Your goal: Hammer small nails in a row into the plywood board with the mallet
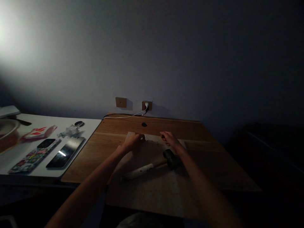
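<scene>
My left hand (134, 141) rests at the far left part of a pale board (147, 193), its fingers curled together. To its right, above the board's far edge, my right hand (169, 138) is closed like a fist. Whatever either hand may hold is too small and dark to make out. Tiny light specks (157, 142) lie on the board between the hands. Closer to me, a mallet (140, 171) lies across the board, its dark head to the right beside my right forearm and its pale-ended handle pointing left. Neither hand touches the mallet.
The board lies on a wooden table (209, 158) against a wall. Cables (125, 116) run along its back to a socket (147, 105). On the white table (95, 123) at left are a phone (65, 153), a patterned case (33, 158), crumpled plastic (71, 130) and a bowl (9, 126).
</scene>
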